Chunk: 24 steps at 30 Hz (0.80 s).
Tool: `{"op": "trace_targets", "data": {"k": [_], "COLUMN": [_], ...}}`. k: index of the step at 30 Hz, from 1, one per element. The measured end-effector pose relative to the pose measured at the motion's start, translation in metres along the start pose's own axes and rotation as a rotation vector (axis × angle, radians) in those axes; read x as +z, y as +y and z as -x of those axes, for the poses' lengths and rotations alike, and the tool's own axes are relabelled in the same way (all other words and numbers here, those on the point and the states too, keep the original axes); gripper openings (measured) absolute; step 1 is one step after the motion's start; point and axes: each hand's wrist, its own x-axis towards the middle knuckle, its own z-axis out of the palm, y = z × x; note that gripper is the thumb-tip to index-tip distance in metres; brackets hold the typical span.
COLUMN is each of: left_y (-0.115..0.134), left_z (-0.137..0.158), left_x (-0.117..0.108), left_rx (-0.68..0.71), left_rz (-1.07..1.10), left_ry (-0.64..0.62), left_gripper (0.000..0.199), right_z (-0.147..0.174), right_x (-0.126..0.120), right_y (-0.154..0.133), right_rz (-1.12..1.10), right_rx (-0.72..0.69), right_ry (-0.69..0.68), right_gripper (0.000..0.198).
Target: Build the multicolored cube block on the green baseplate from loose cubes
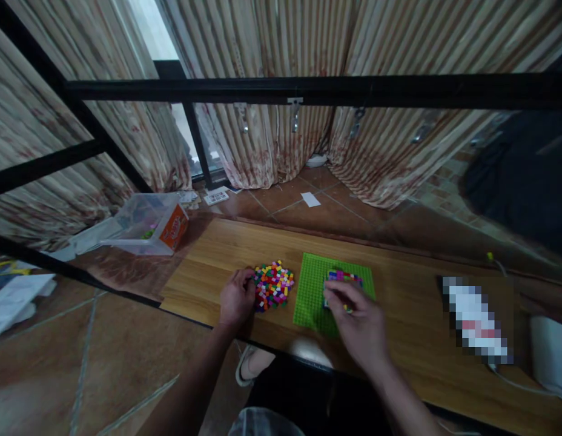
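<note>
A heap of small multicoloured toy bricks point(276, 286) lies on the wooden board. At its left edge rests my left hand point(238, 297), fingers curled inward against the bricks; whatever they hold is hidden. To the right of the heap is a bright green studded baseplate point(310, 290). On it sits a patch of coloured bricks point(344, 276), partly covered by my right hand point(358, 315). The thumb and forefinger of that hand are pinched together above the left side of the patch. Anything between them is too small to make out.
A clear plastic box point(140, 227) with an orange label stands beyond the board's left end. At the right, a blurred-out object point(478, 324) and a white device point(551, 354) with a cable lie on the board. A black metal bar point(263, 89) crosses ahead, before striped curtains.
</note>
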Motion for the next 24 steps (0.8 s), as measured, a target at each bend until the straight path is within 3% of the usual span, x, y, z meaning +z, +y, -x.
{"op": "trace_targets", "data": {"k": [2, 4, 12, 16, 19, 24], "left_y": [0.0, 0.0, 0.005, 0.005, 0.004, 0.003], "left_z": [0.001, 0.002, 0.002, 0.002, 0.002, 0.001], "left_x": [0.0, 0.0, -0.002, -0.003, -0.003, -0.002], "left_rx": [-0.002, 0.006, -0.007, -0.003, 0.002, 0.0], "left_rz": [0.006, 0.018, 0.038, 0.032, 0.03, 0.031], "left_ry": [0.005, 0.005, -0.001, -0.004, -0.004, 0.006], "left_gripper": [0.019, 0.02, 0.02, 0.02, 0.02, 0.019], "right_z": [0.009, 0.017, 0.028, 0.026, 0.028, 0.03], "right_x": [0.022, 0.042, 0.086, 0.092, 0.089, 0.058], "right_y": [-0.001, 0.006, 0.036, 0.035, 0.03, 0.011], "right_rz": [0.09, 0.153, 0.377, 0.465, 0.398, 0.161], "right_rx": [-0.071, -0.099, -0.216, -0.198, -0.196, -0.124], "right_ry": [-0.164, -0.238, -0.221, -0.226, -0.241, -0.242], "right_gripper": [0.018, 0.019, 0.02, 0.018, 0.019, 0.019]}}
